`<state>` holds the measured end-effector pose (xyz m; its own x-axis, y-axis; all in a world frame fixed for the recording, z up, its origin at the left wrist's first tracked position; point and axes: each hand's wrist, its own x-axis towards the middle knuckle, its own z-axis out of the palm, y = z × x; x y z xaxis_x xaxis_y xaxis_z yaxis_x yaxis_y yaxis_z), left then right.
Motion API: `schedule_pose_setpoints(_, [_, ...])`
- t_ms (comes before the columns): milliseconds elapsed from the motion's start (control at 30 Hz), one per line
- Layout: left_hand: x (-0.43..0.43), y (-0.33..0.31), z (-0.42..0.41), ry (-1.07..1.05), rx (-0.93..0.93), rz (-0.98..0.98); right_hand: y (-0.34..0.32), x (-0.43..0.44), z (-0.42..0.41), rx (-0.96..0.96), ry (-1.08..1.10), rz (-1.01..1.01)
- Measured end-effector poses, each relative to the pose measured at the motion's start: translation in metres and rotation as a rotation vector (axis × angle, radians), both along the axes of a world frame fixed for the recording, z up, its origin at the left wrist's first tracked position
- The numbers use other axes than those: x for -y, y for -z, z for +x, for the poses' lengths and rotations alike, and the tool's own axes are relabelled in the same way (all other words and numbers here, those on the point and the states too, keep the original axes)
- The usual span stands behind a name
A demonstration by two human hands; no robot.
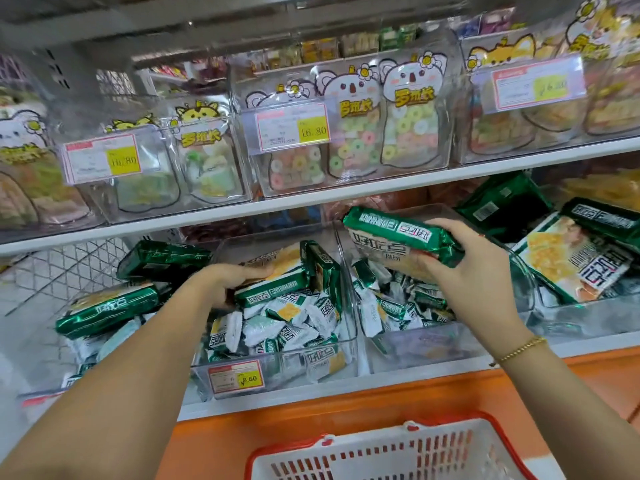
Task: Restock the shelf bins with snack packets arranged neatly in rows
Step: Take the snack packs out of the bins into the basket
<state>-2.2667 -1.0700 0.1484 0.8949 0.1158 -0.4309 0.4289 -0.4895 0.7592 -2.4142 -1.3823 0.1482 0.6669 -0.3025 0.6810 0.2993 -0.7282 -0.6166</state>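
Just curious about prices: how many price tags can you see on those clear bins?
4: three on upper bins, left, middle, right; one on the lower bin. Others may be hidden.

White shelves (346,197) above an orange base panel (346,410)

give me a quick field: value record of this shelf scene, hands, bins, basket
left hand: reaching into the middle clear bin, on a green packet
right hand: holding a green snack pack above the right bin
bin contents: small loose packets under larger green packs, jumbled
price tag: on the middle bin's front
upper shelf: clear bins of candy bags
basket: white with red rim, below the shelf
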Motion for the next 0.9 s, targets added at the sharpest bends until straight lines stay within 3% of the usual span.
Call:
schedule_pose_setpoints(167, [-0.012,0.001,-0.011,-0.046,-0.016,-0.309,-0.015,-0.007,-0.024,-0.003,-0.279,0.319])
schedule_pose_setpoints(300, [-0.009,-0.007,-0.033,-0.058,-0.007,-0.418,-0.019,-0.003,-0.038,-0.123,-0.461,0.591])
schedule_pose_setpoints(433, [-0.007,-0.016,-0.073,-0.018,0.058,-0.456,-0.016,0.004,-0.053,-0.267,-0.509,0.778])
schedule_pose_setpoints(567, [-0.013,-0.013,-0.131,0.046,0.108,-0.561,-0.018,0.008,-0.073,-0.399,-0.633,0.821])
schedule_pose_setpoints(733, [-0.009,0.023,-0.202,0.121,0.108,-0.666,-0.012,-0.002,-0.093,-0.724,-0.802,0.700])
schedule_pose_setpoints(900, [0.007,0.088,-0.256,0.100,0.011,-0.774,0.022,-0.024,-0.101,-0.924,-0.744,0.728])
